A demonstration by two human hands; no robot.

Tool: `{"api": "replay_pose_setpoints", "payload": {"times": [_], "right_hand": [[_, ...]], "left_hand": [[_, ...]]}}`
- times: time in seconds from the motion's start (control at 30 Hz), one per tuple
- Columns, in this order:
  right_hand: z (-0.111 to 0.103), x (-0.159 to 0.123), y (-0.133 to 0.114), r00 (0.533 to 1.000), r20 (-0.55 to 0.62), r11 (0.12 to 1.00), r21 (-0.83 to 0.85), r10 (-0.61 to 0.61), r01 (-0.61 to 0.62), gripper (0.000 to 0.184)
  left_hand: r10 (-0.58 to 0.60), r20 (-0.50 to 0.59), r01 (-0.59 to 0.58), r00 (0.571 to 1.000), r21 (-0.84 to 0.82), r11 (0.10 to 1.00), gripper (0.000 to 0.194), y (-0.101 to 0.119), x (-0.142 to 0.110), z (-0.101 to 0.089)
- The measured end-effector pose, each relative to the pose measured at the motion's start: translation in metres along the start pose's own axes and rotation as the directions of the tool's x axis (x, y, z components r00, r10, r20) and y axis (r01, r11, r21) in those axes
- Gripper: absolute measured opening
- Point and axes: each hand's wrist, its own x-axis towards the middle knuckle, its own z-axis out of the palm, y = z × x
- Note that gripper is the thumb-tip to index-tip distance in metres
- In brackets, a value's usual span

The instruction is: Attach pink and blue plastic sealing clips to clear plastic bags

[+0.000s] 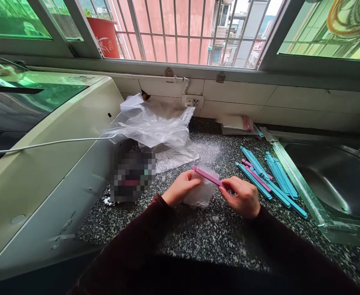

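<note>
A pink bag sealing clip [208, 175] lies across the upper part of a small clear plastic bag [200, 194], above the speckled counter [217, 233]. My right hand [243, 196] pinches the clip's right end between thumb and fingers. At the other side, my left hand [181, 188] grips the bag near the clip's left end, thumb on top. Whether the clip is fastened along its whole length I cannot tell. To the right lie several loose blue clips [281, 174] and a few pink clips [256, 175].
Crumpled clear plastic sheeting [158, 123] lies at the back left, beside a blurred dark object [132, 176]. A large pale machine [84, 123] with a white cable [60, 143] borders the left. A steel sink [330, 176] is at right. Flat plastic bags [237, 123] rest by the wall.
</note>
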Motion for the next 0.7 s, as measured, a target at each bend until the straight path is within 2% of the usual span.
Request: {"api": "replay_pose_setpoints", "payload": {"times": [0.17, 0.27, 0.33, 0.47, 0.57, 0.7], "right_hand": [[0.002, -0.001, 0.001, 1.000, 0.007, 0.999, -0.050, -0.019, 0.019, 0.009], [0.004, -0.002, 0.001, 0.999, 0.007, 0.997, -0.073, -0.031, 0.032, 0.009], [0.005, -0.003, 0.001, 0.999, 0.020, 0.997, -0.071, -0.037, 0.038, 0.009], [0.007, -0.005, 0.003, 0.997, 0.075, 0.999, -0.023, -0.025, 0.026, 0.012], [0.010, -0.008, 0.006, 0.993, 0.114, 1.000, 0.001, -0.024, 0.024, 0.016], [0.013, -0.010, 0.010, 0.991, 0.134, 1.000, 0.020, -0.025, 0.023, 0.017]], "left_hand": [[0.043, -0.030, -0.047, 0.999, -0.148, 0.988, 0.030, 0.002, 0.000, 0.000], [-0.010, -0.032, 0.002, 0.999, -0.231, 0.973, 0.045, 0.001, 0.002, 0.000], [-0.023, -0.037, 0.015, 0.999, -0.208, 0.978, 0.048, 0.000, 0.003, 0.000], [0.067, -0.088, -0.075, 0.994, -0.085, 0.994, 0.044, 0.000, 0.004, -0.001], [0.097, -0.086, -0.098, 0.992, -0.007, 0.995, 0.041, 0.001, 0.004, -0.001], [0.117, -0.073, -0.119, 0.990, -0.023, 0.993, 0.038, 0.000, 0.003, 0.000]]}}
